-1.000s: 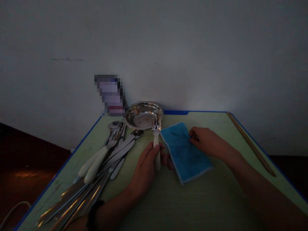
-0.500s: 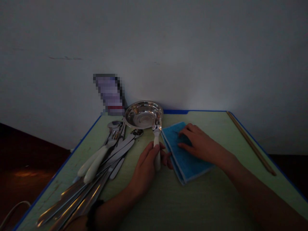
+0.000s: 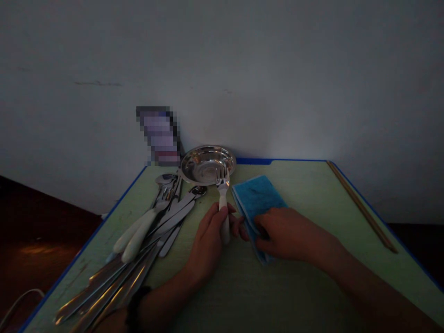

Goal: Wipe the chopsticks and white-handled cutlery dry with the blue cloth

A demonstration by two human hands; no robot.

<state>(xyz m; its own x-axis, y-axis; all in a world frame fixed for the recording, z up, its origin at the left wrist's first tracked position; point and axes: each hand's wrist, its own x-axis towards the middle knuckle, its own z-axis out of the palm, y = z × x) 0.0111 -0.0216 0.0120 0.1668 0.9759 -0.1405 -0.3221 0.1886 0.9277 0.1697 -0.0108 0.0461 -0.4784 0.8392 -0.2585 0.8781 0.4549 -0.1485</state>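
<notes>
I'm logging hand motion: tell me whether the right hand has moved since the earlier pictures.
Yes: the right hand has moved away from the table's back edge and slightly left, over the blue cloth.

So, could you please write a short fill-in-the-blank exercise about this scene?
1. The pronged thing in the left hand is a ____.
2. The colour of the cloth by the right hand is ____.
3. The pile of cutlery lies to the ____ of the left hand.
4. The sticks lie by the table's ____ edge.
Missing words: fork; blue; left; right.
</notes>
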